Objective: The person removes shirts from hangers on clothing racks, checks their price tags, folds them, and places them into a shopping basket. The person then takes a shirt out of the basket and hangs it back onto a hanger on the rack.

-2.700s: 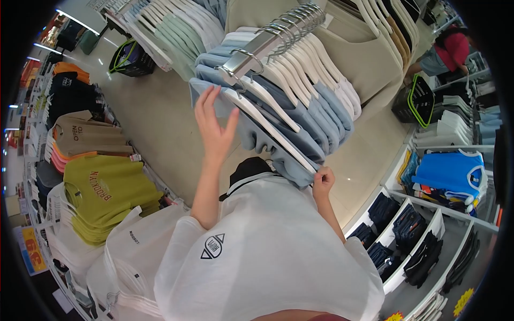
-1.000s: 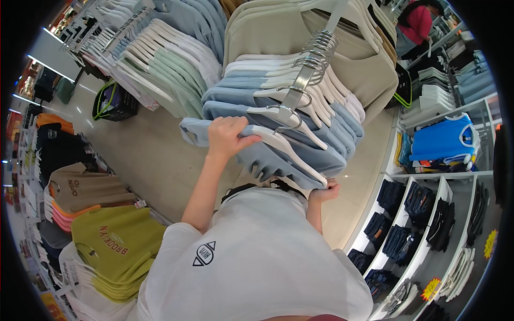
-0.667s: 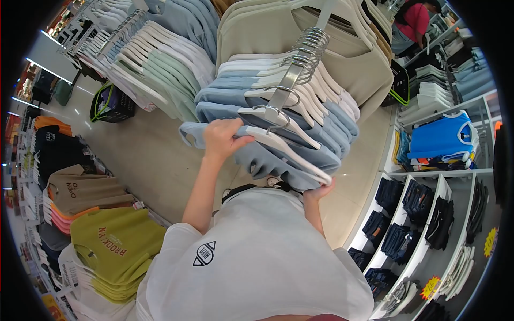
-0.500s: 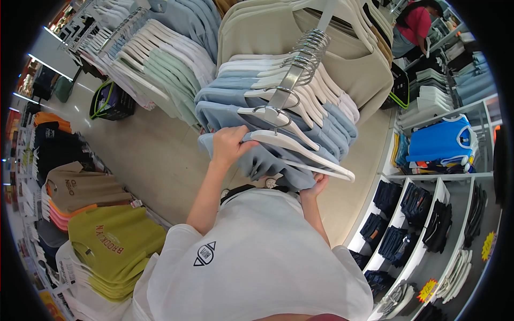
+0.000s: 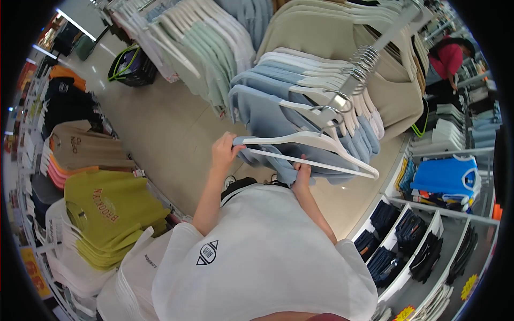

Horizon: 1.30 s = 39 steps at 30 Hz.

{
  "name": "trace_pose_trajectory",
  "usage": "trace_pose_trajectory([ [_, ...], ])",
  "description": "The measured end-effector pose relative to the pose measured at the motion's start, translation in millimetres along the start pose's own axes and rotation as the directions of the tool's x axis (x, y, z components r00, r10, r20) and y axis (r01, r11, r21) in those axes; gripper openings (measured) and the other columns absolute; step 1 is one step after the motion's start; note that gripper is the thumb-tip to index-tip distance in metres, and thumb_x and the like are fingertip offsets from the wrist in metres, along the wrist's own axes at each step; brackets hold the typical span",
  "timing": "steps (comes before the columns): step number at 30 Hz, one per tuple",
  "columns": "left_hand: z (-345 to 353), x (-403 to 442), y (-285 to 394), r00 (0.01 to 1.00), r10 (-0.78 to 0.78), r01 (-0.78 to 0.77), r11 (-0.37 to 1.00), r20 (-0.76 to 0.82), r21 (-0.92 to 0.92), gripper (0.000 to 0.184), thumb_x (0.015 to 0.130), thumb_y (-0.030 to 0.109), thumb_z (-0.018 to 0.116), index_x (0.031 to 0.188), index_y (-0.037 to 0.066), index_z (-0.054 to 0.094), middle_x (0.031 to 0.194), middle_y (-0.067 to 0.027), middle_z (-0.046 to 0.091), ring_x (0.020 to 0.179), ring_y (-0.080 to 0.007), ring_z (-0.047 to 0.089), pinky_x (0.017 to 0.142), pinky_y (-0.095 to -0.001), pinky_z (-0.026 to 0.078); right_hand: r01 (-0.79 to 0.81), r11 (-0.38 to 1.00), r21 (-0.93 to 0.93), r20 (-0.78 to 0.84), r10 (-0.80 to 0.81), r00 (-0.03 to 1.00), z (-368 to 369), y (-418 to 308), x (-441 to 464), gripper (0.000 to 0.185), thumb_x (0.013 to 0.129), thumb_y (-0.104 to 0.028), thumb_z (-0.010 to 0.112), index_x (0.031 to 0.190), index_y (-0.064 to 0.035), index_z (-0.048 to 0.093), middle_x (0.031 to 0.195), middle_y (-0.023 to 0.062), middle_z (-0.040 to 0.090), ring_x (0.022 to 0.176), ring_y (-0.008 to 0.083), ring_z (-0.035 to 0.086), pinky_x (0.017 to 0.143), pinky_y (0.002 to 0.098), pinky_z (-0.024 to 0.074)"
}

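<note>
A white hanger (image 5: 316,140) hangs by its hook from the end of the metal rail (image 5: 383,40). My left hand (image 5: 224,151) is closed at the hanger's left end, where the blue-grey garment (image 5: 281,168) still covers the tip. The hanger's right shoulder and lower bar are bare. My right hand (image 5: 302,174) grips the garment's cloth just below the bar, its fingers partly hidden. Behind, several blue garments (image 5: 257,109) on white hangers crowd the same rail.
Beige tops (image 5: 316,32) hang at the back, green ones (image 5: 214,67) at the upper left. Olive shirts (image 5: 112,208) stand at the left, folded jeans (image 5: 383,214) in white shelving at the right. A person (image 5: 447,56) stands at the upper right; a black basket (image 5: 133,67) is on the floor.
The garment has slid off the hanger's right end, baring its shoulder and lower bar. My right hand has moved left with the cloth, and my left hand has moved to the hanger's left tip.
</note>
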<state>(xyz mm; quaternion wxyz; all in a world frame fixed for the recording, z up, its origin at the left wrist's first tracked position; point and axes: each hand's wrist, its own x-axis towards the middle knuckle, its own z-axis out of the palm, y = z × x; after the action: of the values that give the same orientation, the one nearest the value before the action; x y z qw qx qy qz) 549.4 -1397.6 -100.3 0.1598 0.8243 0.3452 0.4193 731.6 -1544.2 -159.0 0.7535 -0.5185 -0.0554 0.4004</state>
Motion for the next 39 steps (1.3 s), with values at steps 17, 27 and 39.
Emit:
trace_pose_trajectory([
  [17,-117,-109,-72,0.571,-0.810,0.798,0.586,-0.132,-0.143,0.032,0.083,0.031,0.048,0.071,0.002,0.040,0.049,-0.0112,0.037,0.046,-0.0209,0.033,0.043,-0.0328,0.029,-0.250,0.856,-0.452,0.167,0.357,0.919,163,60,-21,0.044,0.084,-0.032,0.042,0.047,-0.0112,0.033,0.046,-0.0039,0.029,0.045,0.0074,0.025,0.043,0.0235,0.0192],
  [27,-187,-112,-60,0.616,-0.784,0.710,0.509,0.078,-0.487,0.033,0.088,0.032,0.036,0.099,0.002,0.044,0.076,-0.0088,0.051,0.071,-0.0152,0.047,0.065,-0.0282,0.038,0.201,0.857,-0.474,0.695,0.224,0.684,300,91,-149,0.036,0.085,-0.023,0.048,0.054,-0.0045,0.045,0.047,-0.0050,0.038,0.043,0.0029,0.035,0.040,0.0196,0.0264],
  [39,-252,-119,-59,0.650,-0.752,0.453,0.269,0.108,-0.850,0.041,0.079,0.012,0.055,0.115,0.000,0.039,0.102,-0.0032,0.050,0.094,-0.0103,0.046,0.082,-0.0233,0.036,-0.151,0.919,-0.363,0.794,0.391,0.465,340,79,-129,0.035,0.085,-0.014,0.043,0.118,-0.0061,0.038,0.118,0.0141,0.043,0.093,0.0187,0.052,0.082,0.0292,0.0407],
])
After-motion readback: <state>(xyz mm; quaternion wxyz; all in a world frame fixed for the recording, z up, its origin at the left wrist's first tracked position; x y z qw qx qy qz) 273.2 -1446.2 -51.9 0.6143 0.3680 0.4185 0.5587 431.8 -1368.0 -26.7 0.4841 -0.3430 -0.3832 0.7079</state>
